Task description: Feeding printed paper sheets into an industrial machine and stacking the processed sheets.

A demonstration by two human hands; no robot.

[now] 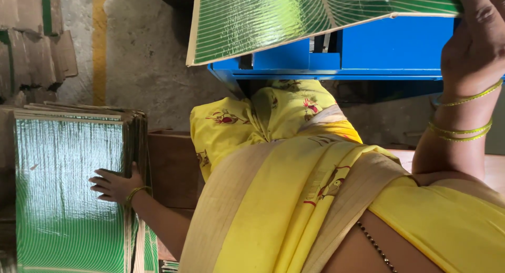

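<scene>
Rough grey concrete flooring (pixel 142 57), crossed by a painted yellow stripe (pixel 99 41), fills the background, with plain brown corrugated cardboard pieces (pixel 37 41) heaped at the upper left. The view appears turned on its side.

At the top, the right hand (pixel 476 39), its wrist ringed with thin gold-and-green bangles (pixel 463 131), grips the corner of a flat, glossy green ribbed sheet with a pale cardboard edge (pixel 294 18); the fingers curl over the sheet's rim with the thumb pressed along its face. The sheet's long axis runs across the frame, tilting slightly down toward the left, and its shiny lined face catches the light. Just behind and below it stands a blue painted metal machine frame (pixel 379 57), smooth and box-shaped, touching or nearly touching the sheet's lower edge.

At the lower left, the left hand (pixel 113 184) rests with fingers spread flat against the side of a stack of similar green foil-faced cardboard sheets (pixel 68 189), whose layered brown edges show along the top and right. A brown cardboard box (pixel 173 168) sits just beside that stack. The person's yellow draped cloth with red embroidered motifs (pixel 284 157) fills the middle, hiding much of the floor between both hands.
</scene>
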